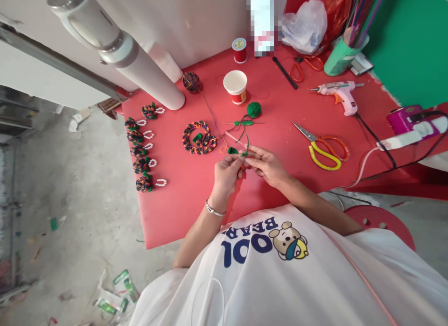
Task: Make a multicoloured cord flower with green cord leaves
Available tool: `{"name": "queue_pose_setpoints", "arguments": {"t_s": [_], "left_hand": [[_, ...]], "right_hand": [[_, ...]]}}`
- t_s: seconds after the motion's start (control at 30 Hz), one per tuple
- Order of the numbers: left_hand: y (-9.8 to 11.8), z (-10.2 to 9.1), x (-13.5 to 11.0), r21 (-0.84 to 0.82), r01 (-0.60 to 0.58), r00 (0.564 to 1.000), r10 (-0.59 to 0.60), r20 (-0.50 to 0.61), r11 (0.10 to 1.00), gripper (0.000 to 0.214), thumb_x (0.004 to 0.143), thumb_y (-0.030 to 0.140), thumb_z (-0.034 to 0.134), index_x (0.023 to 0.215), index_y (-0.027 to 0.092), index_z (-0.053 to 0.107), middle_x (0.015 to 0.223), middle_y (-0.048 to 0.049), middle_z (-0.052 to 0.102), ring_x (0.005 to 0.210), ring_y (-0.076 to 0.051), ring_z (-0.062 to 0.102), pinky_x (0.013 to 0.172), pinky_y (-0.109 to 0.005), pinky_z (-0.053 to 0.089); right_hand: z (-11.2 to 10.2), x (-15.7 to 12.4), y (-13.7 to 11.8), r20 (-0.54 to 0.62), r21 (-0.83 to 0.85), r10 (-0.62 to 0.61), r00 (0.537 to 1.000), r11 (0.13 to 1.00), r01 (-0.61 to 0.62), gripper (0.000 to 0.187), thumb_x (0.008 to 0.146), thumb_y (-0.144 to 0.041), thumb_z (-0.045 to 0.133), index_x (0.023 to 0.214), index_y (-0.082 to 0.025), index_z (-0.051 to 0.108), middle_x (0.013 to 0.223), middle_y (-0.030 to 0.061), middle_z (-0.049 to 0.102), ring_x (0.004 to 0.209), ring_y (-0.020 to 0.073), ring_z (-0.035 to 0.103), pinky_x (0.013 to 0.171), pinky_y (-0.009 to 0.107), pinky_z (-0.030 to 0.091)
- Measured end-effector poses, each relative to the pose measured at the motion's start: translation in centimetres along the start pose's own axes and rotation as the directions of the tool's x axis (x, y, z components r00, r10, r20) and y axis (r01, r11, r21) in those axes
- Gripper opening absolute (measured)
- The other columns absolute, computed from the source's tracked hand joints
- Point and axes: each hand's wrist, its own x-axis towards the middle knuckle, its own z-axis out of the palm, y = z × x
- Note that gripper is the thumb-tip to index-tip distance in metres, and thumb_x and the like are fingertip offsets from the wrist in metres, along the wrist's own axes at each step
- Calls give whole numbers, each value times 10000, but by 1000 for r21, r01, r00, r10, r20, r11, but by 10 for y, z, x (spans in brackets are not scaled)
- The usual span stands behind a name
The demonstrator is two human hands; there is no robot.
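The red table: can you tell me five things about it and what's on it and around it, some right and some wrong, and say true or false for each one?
1. The fingers of the left hand and right hand come together at some green yarn. True.
2. The bracelet is on the right wrist. False: the bracelet is on the left wrist.
3. Six knotted yarn pieces lie near the left edge of the red table. True.
4. The green yarn ball is inside the cup. False: the green yarn ball lies on the table, outside the cup.
5. The scissors have two blue handles. False: the scissors have one yellow handle and one orange-red handle.
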Motion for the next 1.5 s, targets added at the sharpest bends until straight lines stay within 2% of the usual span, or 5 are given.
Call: {"name": "queue_pose_setpoints", "arguments": {"t_s": [0.23,1.0,1.3,1.4,1.5], "left_hand": [[-2,7,-1,72,-41,999,39,30,997,216,690,313,830,741,130,728,620,-16,701,382,-38,441,375,-193,264],[-8,3,-3,31,73,992,-76,104,997,272,660,340,859,743,136,700,633,-24,715,375,-41,432,368,-198,308],[-8,3,-3,1,95,990,-95,102,995,240,666,305,855,705,131,695,619,-22,700,379,-27,401,368,-190,284],[-9,3,-2,11,83,991,-84,106,996,234,655,306,851,676,125,704,606,-30,699,375,-28,404,369,-192,294],[-10,3,-2,24,74,993,-76,88,997,216,653,289,853,696,116,731,619,-42,717,376,-34,420,373,-197,305]], "right_hand": [[-2,3,-4,-101,57,3,995,998,3,887,611,-357,961,1449,-263,684,1093,54,833,558,61,491,438,212,287],[0,2,-11,-113,51,10,994,999,-5,832,566,-408,1009,1322,-189,741,638,-82,633,492,47,352,461,220,274],[-10,1,-7,9,-78,23,1000,997,-22,844,766,-449,911,1536,-263,619,1119,87,833,479,47,410,389,223,248],[-10,0,-6,7,-114,4,1000,994,-4,892,739,-343,923,1564,-290,590,1160,83,834,522,65,471,399,218,284],[-9,1,-5,-31,-107,4,1000,994,-7,841,742,-288,890,1538,-268,621,1090,78,845,489,54,416,398,217,276]]}}
